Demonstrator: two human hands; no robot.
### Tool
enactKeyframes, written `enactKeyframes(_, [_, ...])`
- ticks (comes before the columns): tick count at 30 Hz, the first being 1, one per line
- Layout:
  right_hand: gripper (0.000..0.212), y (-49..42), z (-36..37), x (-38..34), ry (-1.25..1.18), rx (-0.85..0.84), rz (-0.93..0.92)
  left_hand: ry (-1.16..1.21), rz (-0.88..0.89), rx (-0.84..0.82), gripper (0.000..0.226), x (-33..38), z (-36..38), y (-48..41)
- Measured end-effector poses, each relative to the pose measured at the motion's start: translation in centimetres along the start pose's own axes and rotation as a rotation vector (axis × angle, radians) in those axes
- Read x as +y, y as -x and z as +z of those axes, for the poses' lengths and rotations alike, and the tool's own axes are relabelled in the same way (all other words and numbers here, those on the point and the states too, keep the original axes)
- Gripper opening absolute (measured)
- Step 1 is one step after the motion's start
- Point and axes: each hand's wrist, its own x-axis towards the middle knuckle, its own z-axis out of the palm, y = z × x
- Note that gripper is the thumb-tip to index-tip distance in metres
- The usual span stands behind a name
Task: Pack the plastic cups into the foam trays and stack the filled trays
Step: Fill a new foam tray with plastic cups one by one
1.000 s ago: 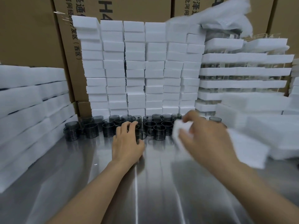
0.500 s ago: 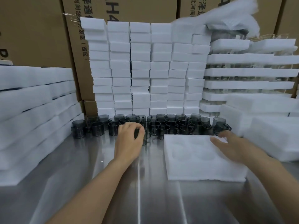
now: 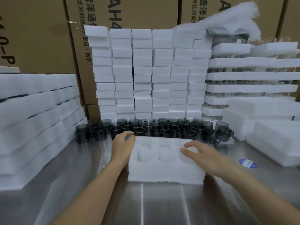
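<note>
Near side of the cups (image 3: 162, 129), foam tray (image 3: 165, 169) sits on the table (image 3: 162, 207); right hand (image 3: 203, 154) flat, fingers spread, covers its right pockets, left hand (image 3: 122, 146) against its left edge, grip unclear.

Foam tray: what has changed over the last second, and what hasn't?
The right hand brought the foam tray in from the right and laid it on the table; the tray shifted left to the centre, that hand resting on top. The left hand left the cups and touches the tray's far left corner. Cups and foam stacks stayed put.
</note>
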Motion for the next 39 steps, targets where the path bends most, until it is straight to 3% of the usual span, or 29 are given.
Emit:
enactKeyframes(5, [0.027,-0.2,-0.8,0.1,-0.106,0.054,-0.055,0.216,-0.007,-0.018,0.040,0.6,-0.7,0.3])
enactKeyframes(10, [0.024,0.1,-0.7,0.2,0.014,-0.083,-0.071,0.195,-0.042,-0.061,0.038,0.2,-1.5,0.3])
enactKeyframes(14, [0.023,-0.1,-0.9,-0.3,-0.006,0.152,-0.147,0.260,-0.013,0.023,0.033,3.4,-1.2,-0.3])
enactKeyframes(17, [0.043,0.1,0.1,-0.8,0.067,0.163,-0.221,-0.025,0.184,-0.092,0.032,5.7,-0.9,-0.2])
enactKeyframes(20, [0.070,0.1,1.6,-0.8,0.248,-0.021,-0.246,-0.560,0.396,-0.368,0.052,5.9,1.3,1.3])
enactKeyframes(23, [0.077,0.0,1.7,-0.8,0.302,-0.127,-0.226,-0.933,0.404,-0.604,0.062,5.0,3.1,2.4])
enactKeyframes(28, [0.074,-0.2,1.9,-0.6,0.347,-0.089,-0.255,-0.996,0.338,-0.650,0.064,5.1,3.0,2.2])
enactKeyframes(35, [0.075,-0.8,1.9,-1.2,0.445,-0.166,-0.188,-0.993,0.315,-0.672,0.065,5.1,3.1,2.0])
enactKeyframes(39, [0.066,-2.6,1.9,-3.3,0.393,-0.106,-0.170,-0.962,0.324,-0.677,0.064,4.9,3.1,2.0])
